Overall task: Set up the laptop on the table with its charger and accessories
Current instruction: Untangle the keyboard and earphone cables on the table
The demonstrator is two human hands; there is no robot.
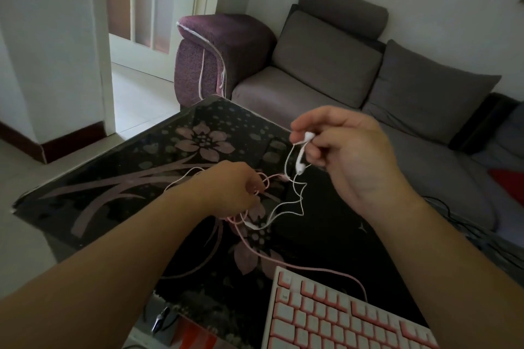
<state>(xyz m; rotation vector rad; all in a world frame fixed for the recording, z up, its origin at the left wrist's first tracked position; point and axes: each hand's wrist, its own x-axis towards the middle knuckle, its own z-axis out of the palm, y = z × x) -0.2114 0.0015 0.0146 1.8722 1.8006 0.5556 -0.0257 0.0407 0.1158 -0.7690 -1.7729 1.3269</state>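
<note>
Head view, looking forward and down over a dark glass tabletop (113, 184) printed with a pale pink flower pattern. Two bare forearms reach in from the bottom corners and meet above the middle of the tabletop.

The right hand (348, 156) is raised above the surface, its grip pinching a pair of white earbuds (302, 151) between thumb and fingertips. One earbud sticks out at the top of the pinch and the other hangs just below the fingers. From them a thin white earphone cable (295, 201) drops in loose kinks down to the left, ending near a small white inline piece that lies just under the left hand.

The left hand (229, 193) sits lower and to the left, close to the tabletop. Its fingers are curled and its grip holds a tangle of thin wire; a loop of pink cable (312, 266) shows at the fingertips. How the white and pink strands are knotted inside that grip cannot be made out.

The pink cable runs from the tangle toward the viewer and curves right, to the back edge of a white and pink keyboard (340, 317) lying at the bottom right corner of the tabletop.

Behind the tabletop stands a grey sofa (326, 65) with a purple armrest, over which a light cord hangs.
</note>
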